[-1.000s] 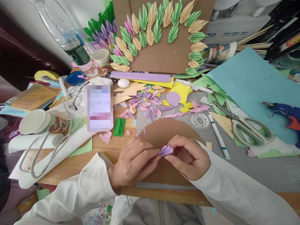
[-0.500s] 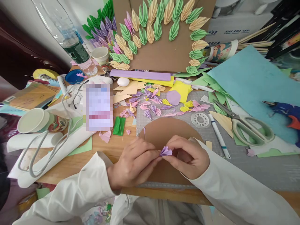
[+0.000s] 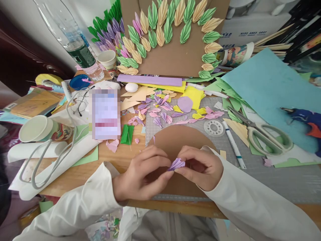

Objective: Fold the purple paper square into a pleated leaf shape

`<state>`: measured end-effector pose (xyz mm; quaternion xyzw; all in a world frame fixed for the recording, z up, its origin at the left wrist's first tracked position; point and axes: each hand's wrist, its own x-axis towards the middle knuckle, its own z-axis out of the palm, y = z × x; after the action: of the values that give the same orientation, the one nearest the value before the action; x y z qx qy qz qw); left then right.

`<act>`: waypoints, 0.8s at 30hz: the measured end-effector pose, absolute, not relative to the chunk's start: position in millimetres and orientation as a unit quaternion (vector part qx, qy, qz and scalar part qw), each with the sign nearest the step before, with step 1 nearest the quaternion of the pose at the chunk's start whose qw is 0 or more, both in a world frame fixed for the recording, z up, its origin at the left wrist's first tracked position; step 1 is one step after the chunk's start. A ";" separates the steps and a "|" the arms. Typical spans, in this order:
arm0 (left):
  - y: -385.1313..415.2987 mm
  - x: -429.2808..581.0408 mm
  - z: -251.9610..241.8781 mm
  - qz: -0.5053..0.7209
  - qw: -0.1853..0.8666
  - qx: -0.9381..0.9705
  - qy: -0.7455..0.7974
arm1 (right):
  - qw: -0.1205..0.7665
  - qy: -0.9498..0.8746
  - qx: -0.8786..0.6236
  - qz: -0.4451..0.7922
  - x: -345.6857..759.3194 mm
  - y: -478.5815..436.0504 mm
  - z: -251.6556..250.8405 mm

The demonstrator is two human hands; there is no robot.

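A small pleated purple paper petal (image 3: 176, 164) is held between my two hands, above a round brown cardboard disc (image 3: 185, 137). My left hand (image 3: 144, 174) pinches its narrow left end between thumb and forefinger. On the wider right end, the thumb and fingers of my right hand (image 3: 200, 167) are closed. The disc lies on a grey cutting mat (image 3: 271, 177), partly hidden beneath both hands. Beyond it, several loose pleated petals in pink, purple and yellow (image 3: 165, 117) are scattered, with a flat purple paper piece (image 3: 185, 104) among them.
Scissors (image 3: 265, 134), a marker (image 3: 234, 145) and a glue gun (image 3: 303, 118) lie to the right. On the left are a phone (image 3: 106, 113), a looped cable (image 3: 72, 144) and paper cups (image 3: 35, 130). A board with green and cream pleated leaves (image 3: 173, 57) stands behind.
The fingers of my left hand have spread a little and shifted on the petal's narrow end. More of the purple petal shows between my hands. My right hand has barely moved.
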<state>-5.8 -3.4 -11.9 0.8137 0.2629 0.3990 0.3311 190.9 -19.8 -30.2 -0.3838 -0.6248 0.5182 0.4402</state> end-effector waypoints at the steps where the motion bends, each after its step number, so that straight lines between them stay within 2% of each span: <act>1: -2.6 -5.5 -10.2 0.394 0.356 0.804 0.266 | 0.435 -0.622 -0.383 0.527 191.1 -19.7 -30.6; 5: -1.1 -5.1 -8.0 0.388 0.391 0.788 0.276 | 0.426 -0.610 -0.385 0.546 191.3 -19.4 -31.2; 24: -2.3 -5.2 -14.1 0.399 0.330 0.815 0.259 | 0.384 -0.626 -0.407 0.543 194.0 -19.5 -34.1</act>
<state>-5.2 -2.3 -14.1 0.8151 0.2591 0.3993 0.3302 194.0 -19.5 -34.1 -0.4071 -0.6259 0.5429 0.3844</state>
